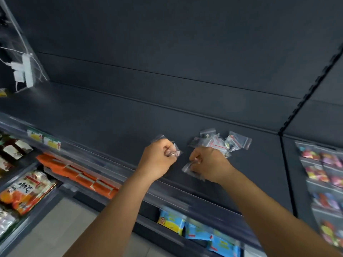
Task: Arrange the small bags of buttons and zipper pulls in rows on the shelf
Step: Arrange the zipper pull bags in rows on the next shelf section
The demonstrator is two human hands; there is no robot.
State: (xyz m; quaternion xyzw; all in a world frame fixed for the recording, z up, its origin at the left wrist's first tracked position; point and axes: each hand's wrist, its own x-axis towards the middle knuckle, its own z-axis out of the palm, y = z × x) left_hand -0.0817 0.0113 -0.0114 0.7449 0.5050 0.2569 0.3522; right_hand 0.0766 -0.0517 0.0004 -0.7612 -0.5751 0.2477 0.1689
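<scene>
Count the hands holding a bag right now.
2. The left hand grips a small clear bag above the shelf; the right hand pinches another bag beside the loose pile of bags.

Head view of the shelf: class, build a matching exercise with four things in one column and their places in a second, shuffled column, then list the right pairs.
Things:
1. left hand
2. right hand
3. pile of small bags
4. orange packets

Places:
A. loose on the dark shelf, beyond the right hand
B. on a lower shelf, at the left
C. gripping a clear bag, left of the pile
D. holding a clear bag at the shelf's front edge, just before the pile

Pairs: 1-C, 2-D, 3-A, 4-B
</scene>
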